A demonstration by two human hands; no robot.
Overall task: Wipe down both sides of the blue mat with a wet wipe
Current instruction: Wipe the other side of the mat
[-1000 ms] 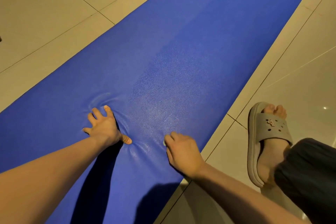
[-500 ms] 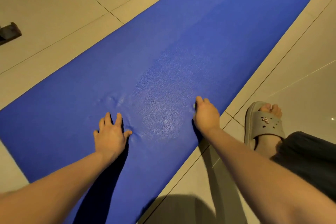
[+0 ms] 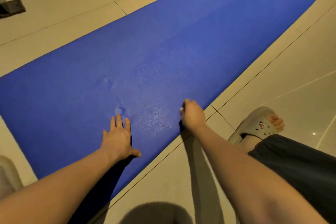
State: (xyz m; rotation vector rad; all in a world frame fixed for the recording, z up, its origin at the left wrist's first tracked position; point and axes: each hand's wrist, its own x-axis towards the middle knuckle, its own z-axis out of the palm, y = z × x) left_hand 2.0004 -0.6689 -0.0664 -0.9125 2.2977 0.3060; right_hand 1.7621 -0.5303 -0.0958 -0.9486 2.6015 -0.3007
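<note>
Head camera looks down on the blue mat (image 3: 163,45), which lies flat and unrolled on the tiled floor (image 3: 272,78), running from the near left to the far right. The left hand (image 3: 119,138) rests palm down on the mat near its close end, fingers straight and spread, thumb out to the side. The right hand (image 3: 192,114) sits at the mat's right edge with its fingers curled over a small white scrap, most likely the wet wipe (image 3: 181,108); nearly all of it is hidden under the hand. Between the hands the surface shows a damp sheen, and small dents sit just ahead of the left fingers.

Several things could go wrong here. The wipe is right at the edge, so a stroke outward may drag it onto the tiles and bring grit onto the mat. A wadded wipe covers little, so strips may go unwiped. A hard push could wrinkle the soft mat if the left hand lets up. The underside is probably not wiped yet.

A sandal (image 3: 254,125) stands beside the mat.
</note>
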